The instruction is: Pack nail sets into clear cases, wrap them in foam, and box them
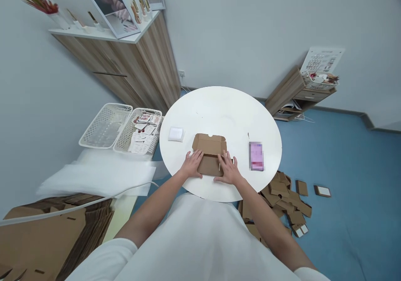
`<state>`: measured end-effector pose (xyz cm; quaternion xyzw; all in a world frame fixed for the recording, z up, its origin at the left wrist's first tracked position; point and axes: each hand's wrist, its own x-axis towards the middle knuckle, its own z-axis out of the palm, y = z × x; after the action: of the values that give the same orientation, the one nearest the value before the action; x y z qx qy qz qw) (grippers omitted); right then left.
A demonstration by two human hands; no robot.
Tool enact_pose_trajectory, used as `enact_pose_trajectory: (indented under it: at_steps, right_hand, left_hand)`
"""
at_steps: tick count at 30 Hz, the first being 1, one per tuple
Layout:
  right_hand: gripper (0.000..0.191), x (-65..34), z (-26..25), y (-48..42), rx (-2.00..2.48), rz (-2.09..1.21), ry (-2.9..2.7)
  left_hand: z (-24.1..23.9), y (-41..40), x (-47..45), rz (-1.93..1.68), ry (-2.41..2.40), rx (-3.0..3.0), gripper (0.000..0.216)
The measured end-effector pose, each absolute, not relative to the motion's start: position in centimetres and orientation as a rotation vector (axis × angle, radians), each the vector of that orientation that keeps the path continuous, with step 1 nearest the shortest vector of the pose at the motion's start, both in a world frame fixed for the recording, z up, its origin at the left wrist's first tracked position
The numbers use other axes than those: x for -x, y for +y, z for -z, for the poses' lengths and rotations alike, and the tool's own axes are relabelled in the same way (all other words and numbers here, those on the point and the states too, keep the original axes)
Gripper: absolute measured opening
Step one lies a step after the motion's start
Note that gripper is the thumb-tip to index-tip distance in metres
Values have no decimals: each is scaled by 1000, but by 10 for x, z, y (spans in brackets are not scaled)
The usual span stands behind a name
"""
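A brown cardboard mailer box [210, 144] lies on the round white table in front of me, its lid panel raised at the far side. Along its left side rests my left hand [192, 164], fingers stretched out and thumb apart at the near edge. My right hand [229, 170] touches the right side with spread fingers, its thumb by the near edge. The box's side walls are partly hidden under both hands. A small stack of white sheets or pouches [176, 134] lies left of the box. To the right is a blurred-out pink rectangular object [256, 156].
White baskets, one holding printed cards [142, 136], stand left of the table [219, 101]. Nearer are translucent foam sheets [103, 174] and stacked flat cardboard [46, 235]. Folded brown boxes [286, 195] are heaped on the floor at right. Wooden cabinets stand behind.
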<state>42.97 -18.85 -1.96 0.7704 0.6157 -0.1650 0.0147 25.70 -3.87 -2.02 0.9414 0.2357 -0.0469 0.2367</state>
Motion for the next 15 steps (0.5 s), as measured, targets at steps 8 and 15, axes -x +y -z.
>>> enact_pose_trajectory:
  at_steps: [8, 15]
  right_hand:
    - [74, -427, 40, -232, -3096, 976, 1191]
    - [46, -425, 19, -210, -3470, 1364, 1111]
  left_hand:
    - [25, -40, -259, 112, 683, -2565, 111]
    - [25, -46, -265, 74, 729, -2582, 108]
